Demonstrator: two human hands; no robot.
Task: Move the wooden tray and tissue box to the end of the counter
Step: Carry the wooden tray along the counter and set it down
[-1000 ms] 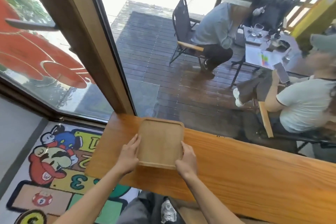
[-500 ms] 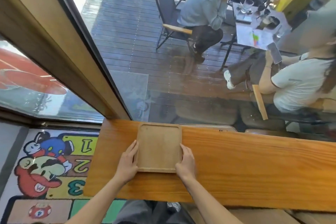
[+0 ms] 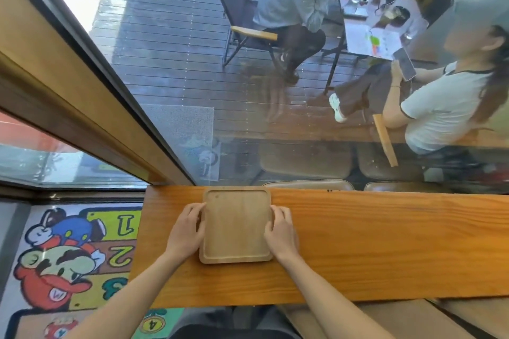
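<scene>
A pale wooden tray [image 3: 236, 224], square with rounded corners and nothing in it, lies flat on the orange-brown wooden counter [image 3: 371, 245] near its left end, its far rim close to the window. My left hand [image 3: 187, 231] rests against the tray's left rim and my right hand [image 3: 281, 231] against its right rim, fingers curled over the edges. No tissue box is in view.
The counter runs off to the right along a glass window [image 3: 248, 91] with a slanted wooden frame [image 3: 82, 96] at left. A cartoon floor mat [image 3: 68, 256] lies below the counter's left end. Beyond the glass, two people sit at a small table [image 3: 377, 22].
The view has tilted down and to the right. The tray now sits squarer to the counter edge, and both hands stay on its sides.
</scene>
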